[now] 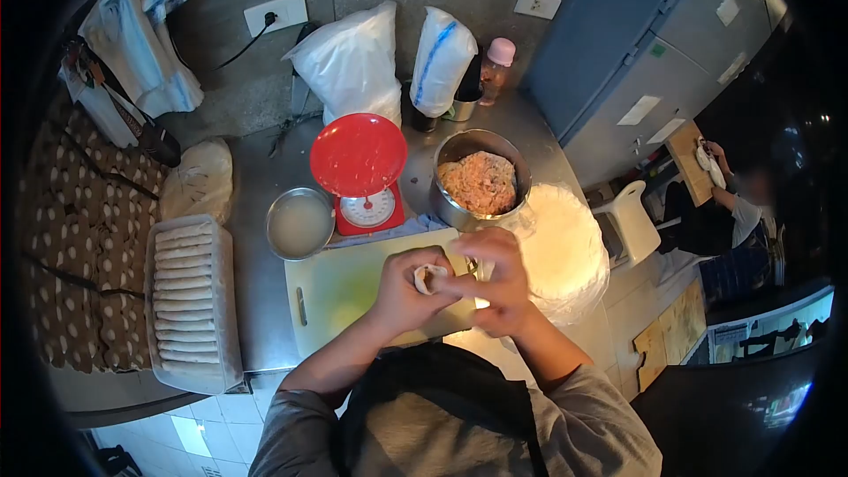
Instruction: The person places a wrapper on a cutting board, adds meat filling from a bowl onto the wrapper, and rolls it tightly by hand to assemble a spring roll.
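Note:
My left hand (405,290) is closed round a small pale dough wrapper (430,278), curled like a cup with brownish filling inside. Beside it, my right hand (499,283) is raised with bent, motion-blurred fingers. One of its digits reaches to the wrapper's edge. A small dark, shiny object (472,267) shows between the hands, too unclear to name. Below both hands lies a pale yellow cutting board (331,278). Just beyond stands a metal pot (449,199) of pinkish ground filling (479,183). On the right sits a large round pale stack (561,252), seemingly wrappers under plastic.
A red kitchen scale (369,208) with a red pan (358,155) stands behind the board, beside a metal bowl (301,223) of cloudy liquid. A plastic tub (190,300) at left holds several white rolls. Egg trays (88,238) stand farther left. A person (738,212) sits far right.

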A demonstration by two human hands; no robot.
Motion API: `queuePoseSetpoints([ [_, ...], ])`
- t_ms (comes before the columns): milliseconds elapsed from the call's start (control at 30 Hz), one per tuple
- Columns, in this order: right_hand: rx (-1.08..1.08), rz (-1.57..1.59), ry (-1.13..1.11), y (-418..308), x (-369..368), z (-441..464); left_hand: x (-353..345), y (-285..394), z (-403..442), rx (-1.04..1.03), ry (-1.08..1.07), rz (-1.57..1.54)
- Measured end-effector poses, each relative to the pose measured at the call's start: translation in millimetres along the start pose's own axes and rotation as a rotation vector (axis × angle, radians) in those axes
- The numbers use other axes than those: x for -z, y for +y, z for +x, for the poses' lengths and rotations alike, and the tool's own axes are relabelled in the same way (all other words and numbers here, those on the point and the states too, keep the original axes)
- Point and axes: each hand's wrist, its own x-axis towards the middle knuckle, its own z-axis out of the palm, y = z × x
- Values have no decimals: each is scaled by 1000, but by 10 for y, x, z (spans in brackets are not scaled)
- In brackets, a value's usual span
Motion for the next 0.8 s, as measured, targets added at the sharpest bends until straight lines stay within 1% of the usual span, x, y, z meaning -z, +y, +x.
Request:
queuePoseSetpoints([
  [33,-68,52,26,28,12,-55,14,50,25,61,-33,-40],
  [67,-138,104,51,40,23,-101,-3,162,48,161,-56,-158],
  [100,-207,154,78,38,27,-130,9,153,65,152,-96,-155],
  [200,-119,184,60,38,-39,-56,18,102,93,113,-198,-173],
  [267,15,-38,-24,45,11,24,-1,67,98,75,-223,-221],
  [333,130,-270,-139,23,116,109,-38,75,79,69,-176,-194],
  [367,160,-278,-173,28,190,177,-89,80,76,64,-150,-191],
  [433,201,-286,-220,26,248,254,-101,146,72,89,-225,-210],
  [467,113,-61,-176,73,243,257,-56,185,107,88,-255,-205],
  [567,-198,425,-39,122,189,115,46,248,111,155,-394,-238],
  [600,-162,464,-43,126,148,117,59,257,128,185,-435,-242],
  [700,-31,224,-142,101,157,169,45,227,164,101,-429,-281],
  [733,79,108,-148,114,155,194,28,201,153,100,-412,-256],
  [800,145,-13,-203,106,217,245,7,157,147,94,-382,-203],
])
